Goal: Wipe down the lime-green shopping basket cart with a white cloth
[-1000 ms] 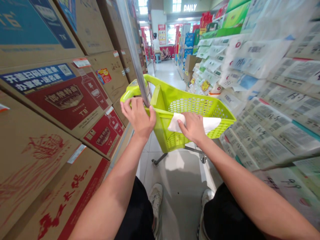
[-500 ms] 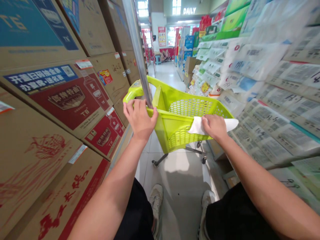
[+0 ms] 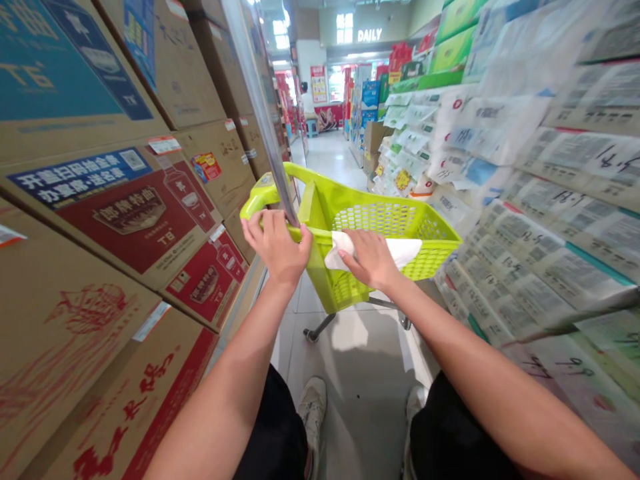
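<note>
A lime-green shopping cart [image 3: 320, 200] stands crosswise before me, its perforated basket to the right and its handle [image 3: 263, 193] at the left end. My left hand [image 3: 279, 248] is closed over the cart's edge by the handle, beside a metal pole [image 3: 260, 110] that rises past it. Under my right hand [image 3: 371, 259] a white cloth [image 3: 406, 252] is folded over the near rim of the basket. The fingers press the cloth from above, with the thumb on the near side. Part of the cloth is hidden beneath the palm.
Stacked cardboard cartons [image 3: 140, 207] line the left side closely. Packs of tissue paper [image 3: 540, 247] are piled on the right. The tiled floor [image 3: 330, 150] runs down the aisle, where a person sits near a blue stool [image 3: 312, 127]. A cart wheel [image 3: 310, 335] rests near my shoes.
My right hand has slid the white cloth leftward along the near rim, closer to my left hand. The left hand keeps its hold on the cart. The view has shifted slightly.
</note>
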The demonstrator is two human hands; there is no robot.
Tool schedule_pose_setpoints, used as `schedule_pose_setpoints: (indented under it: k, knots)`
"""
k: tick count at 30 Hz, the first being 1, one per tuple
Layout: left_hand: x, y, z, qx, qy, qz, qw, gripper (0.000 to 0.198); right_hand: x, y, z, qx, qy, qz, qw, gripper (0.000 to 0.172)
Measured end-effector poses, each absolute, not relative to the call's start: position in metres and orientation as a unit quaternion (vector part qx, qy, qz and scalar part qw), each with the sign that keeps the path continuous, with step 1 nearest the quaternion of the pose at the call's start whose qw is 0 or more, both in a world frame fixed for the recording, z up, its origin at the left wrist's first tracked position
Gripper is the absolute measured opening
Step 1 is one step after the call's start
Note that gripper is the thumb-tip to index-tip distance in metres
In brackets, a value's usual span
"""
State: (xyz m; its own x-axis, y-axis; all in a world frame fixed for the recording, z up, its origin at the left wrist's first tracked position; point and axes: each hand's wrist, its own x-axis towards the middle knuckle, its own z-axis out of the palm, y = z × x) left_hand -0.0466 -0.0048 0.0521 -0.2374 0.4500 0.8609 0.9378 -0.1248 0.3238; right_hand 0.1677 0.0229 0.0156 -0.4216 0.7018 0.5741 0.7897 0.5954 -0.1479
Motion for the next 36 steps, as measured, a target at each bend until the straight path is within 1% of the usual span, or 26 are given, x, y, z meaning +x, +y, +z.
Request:
schedule_pose_setpoints:
  k: [2,5,8,12,15,18,21,25,30,33,36]
  knots:
    - [-0.049,-0.006,0.053,-0.571,-0.615,-0.487,0.241,0.031,0.157,0.019,0.020,-0.418,-0.855,-0.062,0.300,0.068]
    - [-0.053,-0.007,0.054,-0.578,-0.623,-0.467,0.244,0.033,0.168,0.024,0.018,-0.403,-0.865,-0.062,0.293,0.065]
    - [-0.057,-0.009,0.054,-0.586,-0.625,-0.454,0.247,0.036,0.198,0.036,0.011,-0.436,-0.852,-0.076,0.279,0.060]
    - [-0.056,-0.010,0.054,-0.590,-0.619,-0.455,0.249,0.035,0.242,0.052,0.002,-0.495,-0.831,-0.094,0.237,0.054]
    - [-0.052,-0.009,0.053,-0.585,-0.619,-0.466,0.240,0.034,0.267,0.059,-0.002,-0.490,-0.836,-0.105,0.224,0.054]
    - [-0.045,-0.008,0.052,-0.574,-0.623,-0.478,0.233,0.033,0.275,0.063,-0.005,-0.481,-0.837,-0.106,0.238,0.055]
    - [-0.037,-0.008,0.052,-0.562,-0.628,-0.488,0.229,0.033,0.262,0.061,-0.003,-0.470,-0.840,-0.088,0.258,0.057]
    - [-0.030,-0.009,0.053,-0.553,-0.634,-0.499,0.207,0.030,0.215,0.049,0.008,-0.438,-0.852,-0.067,0.280,0.058]
    - [-0.028,-0.012,0.053,-0.559,-0.629,-0.500,0.205,0.029,0.161,0.032,0.025,-0.421,-0.843,-0.047,0.331,0.055]
    - [-0.030,-0.013,0.052,-0.566,-0.626,-0.493,0.212,0.034,0.152,0.029,0.030,-0.427,-0.842,-0.034,0.329,0.054]
    - [-0.034,-0.013,0.052,-0.574,-0.616,-0.486,0.234,0.035,0.154,0.030,0.032,-0.426,-0.847,-0.028,0.318,0.057]
